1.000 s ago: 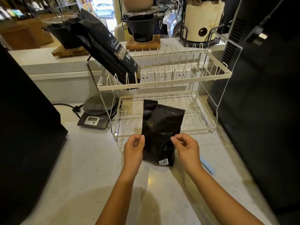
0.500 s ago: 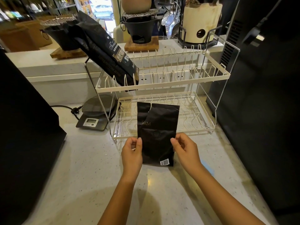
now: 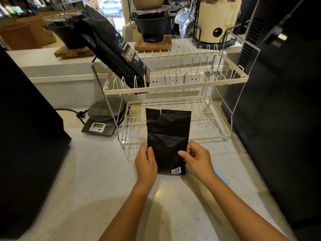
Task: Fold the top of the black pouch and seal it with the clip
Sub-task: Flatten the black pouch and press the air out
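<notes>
- Head view: a black pouch (image 3: 167,141) stands upright on a pale speckled counter (image 3: 97,185), just in front of a cream wire dish rack (image 3: 175,84).
- The left hand (image 3: 145,164) is at the pouch's left edge, thumb on the front face and the other fingers curled behind, pinching the lower half.
- The right hand (image 3: 197,159) is at the right edge, thumb pressed on the front of the pouch and the other fingers loosely curled beside it; how firmly it grips cannot be told.
- The pouch's top is unfolded, with a curved notch near its upper left corner. A small white barcode label (image 3: 176,170) sits near its bottom right corner.
- The top of the pouch overlaps the rack's lower tier in this view.
- A pale blue strip (image 3: 219,173) lies flat on the counter just right of the right wrist, partly hidden by the arm; whether it is the clip cannot be told.
- A larger black printed bag (image 3: 114,53) leans tilted in the left end of the rack's upper tier.
- A dark kitchen scale (image 3: 102,120) with a small display sits on the counter left of the rack, with a black cord (image 3: 73,111) running off to the left.
- Dark appliances fill both side edges of the view.
</notes>
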